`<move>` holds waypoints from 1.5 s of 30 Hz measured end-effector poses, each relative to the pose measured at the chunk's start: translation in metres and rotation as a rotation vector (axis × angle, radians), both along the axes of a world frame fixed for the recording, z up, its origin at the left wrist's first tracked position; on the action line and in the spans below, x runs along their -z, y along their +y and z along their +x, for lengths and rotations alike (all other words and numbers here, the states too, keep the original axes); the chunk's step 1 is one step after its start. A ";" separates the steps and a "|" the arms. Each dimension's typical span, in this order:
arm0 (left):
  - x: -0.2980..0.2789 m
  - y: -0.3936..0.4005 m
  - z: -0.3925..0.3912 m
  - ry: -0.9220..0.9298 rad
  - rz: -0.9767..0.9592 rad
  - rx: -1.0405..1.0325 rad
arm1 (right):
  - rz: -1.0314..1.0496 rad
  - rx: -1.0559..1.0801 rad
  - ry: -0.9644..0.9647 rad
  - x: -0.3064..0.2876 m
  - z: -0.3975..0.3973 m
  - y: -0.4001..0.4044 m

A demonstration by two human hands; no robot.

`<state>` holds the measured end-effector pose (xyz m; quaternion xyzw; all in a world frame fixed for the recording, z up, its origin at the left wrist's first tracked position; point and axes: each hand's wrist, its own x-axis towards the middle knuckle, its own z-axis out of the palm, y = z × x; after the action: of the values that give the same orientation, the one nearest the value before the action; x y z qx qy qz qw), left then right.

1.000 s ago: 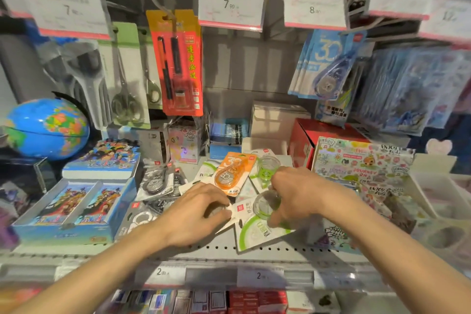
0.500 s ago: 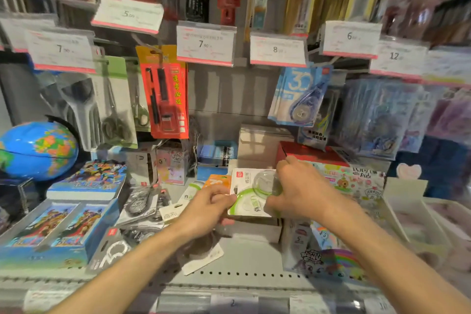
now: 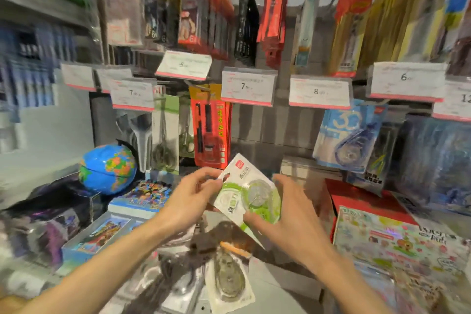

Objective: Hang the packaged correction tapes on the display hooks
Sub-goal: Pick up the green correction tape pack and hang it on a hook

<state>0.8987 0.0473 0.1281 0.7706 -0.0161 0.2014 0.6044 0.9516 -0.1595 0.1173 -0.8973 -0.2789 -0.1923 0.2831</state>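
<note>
Now your 2 hands hold 1 green correction tape package point(image 3: 246, 192) in the air above the shelf, below the 7 price tag point(image 3: 248, 87). Your left hand point(image 3: 190, 201) pinches its left edge with the fingers curled. Your right hand point(image 3: 293, 219) grips the lower right side, thumb under the blister. More correction tape packages point(image 3: 229, 280) lie on the shelf below. Blue correction tapes point(image 3: 349, 137) hang at the right.

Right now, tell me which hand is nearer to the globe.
Left. The left hand holds the green correction tape pack just right of the globe; the right hand grips the pack's far side, farther away.
</note>
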 end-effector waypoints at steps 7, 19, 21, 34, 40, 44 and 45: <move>-0.030 0.088 0.004 -0.155 0.247 0.052 | 0.293 -0.162 0.308 -0.013 0.000 0.072; -0.042 0.143 0.024 -0.260 0.298 0.047 | 0.620 -0.194 0.435 -0.021 -0.005 0.131; -0.043 0.131 0.025 -0.273 0.304 0.078 | 0.622 -0.165 0.405 -0.023 -0.006 0.118; -0.089 0.027 0.023 -0.447 0.453 0.033 | 0.846 -0.054 0.137 -0.051 -0.012 0.005; -0.087 0.024 0.011 -0.586 0.525 -0.017 | 0.822 -0.091 0.138 -0.056 -0.010 0.004; -0.098 0.023 0.011 -0.567 0.558 -0.026 | 0.812 -0.111 0.145 -0.064 -0.005 0.012; -0.100 0.023 0.011 -0.552 0.556 -0.019 | 0.813 -0.108 0.143 -0.067 -0.003 0.015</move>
<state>0.9094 0.0698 0.2279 0.8220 -0.2250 0.3945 0.3436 0.9487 -0.1445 0.1841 -0.7077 -0.2065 -0.2087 0.6426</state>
